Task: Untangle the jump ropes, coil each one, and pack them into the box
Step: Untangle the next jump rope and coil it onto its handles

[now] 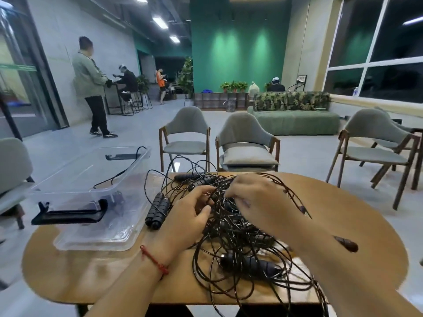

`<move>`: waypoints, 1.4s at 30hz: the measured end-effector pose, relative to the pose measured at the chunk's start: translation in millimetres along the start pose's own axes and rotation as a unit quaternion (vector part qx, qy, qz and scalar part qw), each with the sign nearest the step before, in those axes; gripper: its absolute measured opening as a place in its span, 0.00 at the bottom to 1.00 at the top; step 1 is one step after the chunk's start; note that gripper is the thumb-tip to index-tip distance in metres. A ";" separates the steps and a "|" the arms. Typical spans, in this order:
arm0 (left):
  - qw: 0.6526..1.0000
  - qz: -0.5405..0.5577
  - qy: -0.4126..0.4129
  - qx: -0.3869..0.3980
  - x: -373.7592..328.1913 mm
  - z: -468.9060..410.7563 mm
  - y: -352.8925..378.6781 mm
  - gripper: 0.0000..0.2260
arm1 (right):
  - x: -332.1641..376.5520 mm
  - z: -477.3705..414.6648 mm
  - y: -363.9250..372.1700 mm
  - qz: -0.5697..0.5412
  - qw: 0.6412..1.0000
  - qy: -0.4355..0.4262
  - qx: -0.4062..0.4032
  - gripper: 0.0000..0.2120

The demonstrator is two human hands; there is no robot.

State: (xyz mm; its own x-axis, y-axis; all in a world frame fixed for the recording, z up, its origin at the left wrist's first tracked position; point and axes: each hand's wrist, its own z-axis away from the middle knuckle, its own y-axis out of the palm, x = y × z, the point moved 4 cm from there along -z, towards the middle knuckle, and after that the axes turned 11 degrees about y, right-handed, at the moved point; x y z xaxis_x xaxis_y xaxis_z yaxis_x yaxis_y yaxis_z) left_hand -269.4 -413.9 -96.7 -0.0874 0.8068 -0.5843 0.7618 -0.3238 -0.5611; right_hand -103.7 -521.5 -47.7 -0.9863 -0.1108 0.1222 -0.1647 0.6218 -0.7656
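On the table (68, 275), the left hand (187, 220) grips and the right hand (251, 200) pinches tangled ropes (240, 236) spilling over the near edge; the box (96, 239) overhangs the far-left edge

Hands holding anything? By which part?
The left hand and right hand both appear to pinch thin cords mid-tangle in the tangled pile of black jump ropes, not the black ribbed handles.

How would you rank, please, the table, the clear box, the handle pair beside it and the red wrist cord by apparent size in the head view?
1. table
2. clear box
3. handle pair and red wrist cord: similar length, the cord thinner but nearer the camera, so unranked.
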 end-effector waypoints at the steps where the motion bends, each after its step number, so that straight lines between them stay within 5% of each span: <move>1: 1.000 0.009 -0.004 -0.011 -1.0 1.1 -1.3 0.20 | 2.5 3.9 10.8 0.015 1.000 -0.009 0.015 0.10; 8: 0.988 0.131 -0.059 -0.054 -11.6 8.5 9.7 0.16 | -1.9 9.7 20.2 -0.009 0.997 0.027 -0.068 0.13; 11: 0.991 0.090 -0.069 -0.076 -15.4 5.7 18.1 0.23 | -3.7 5.8 20.6 0.013 0.997 0.020 -0.074 0.09; 18: 0.992 -0.092 0.009 -0.090 -22.9 3.7 21.9 0.19 | -1.3 0.6 0.9 0.062 0.997 -0.046 0.011 0.06; 22: 0.992 -0.099 -0.002 -0.073 -9.9 4.1 21.2 0.16 | -14.8 -5.3 -27.2 -0.094 0.988 0.106 0.067 0.07; 27: 0.993 -0.088 0.021 -0.073 -11.8 -1.3 26.0 0.18 | -41.5 -6.7 -39.1 -0.352 0.905 0.228 0.076 0.04; 33: 0.995 -0.038 0.041 -0.089 -24.4 -17.4 28.0 0.12 | -32.6 -11.0 -36.2 -0.294 0.927 0.217 0.091 0.06; 37: 0.996 0.027 -0.023 -0.078 -9.9 -15.4 23.5 0.10 | -26.8 -13.1 -39.1 -0.238 0.945 0.202 0.098 0.07; 42: 0.998 -0.048 0.008 -0.033 -9.8 -11.6 18.9 0.12 | -31.6 -15.5 -40.7 -0.322 0.920 0.206 0.086 0.05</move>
State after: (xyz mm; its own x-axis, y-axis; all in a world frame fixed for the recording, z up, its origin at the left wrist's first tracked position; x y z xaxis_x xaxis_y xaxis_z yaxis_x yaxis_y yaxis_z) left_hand -246.8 -422.2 -94.8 -0.1518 0.8409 -0.5195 0.7912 -0.2116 -0.5738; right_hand -66.0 -531.3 -10.6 -0.6111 -0.0884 0.7866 -0.7465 0.3946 -0.5357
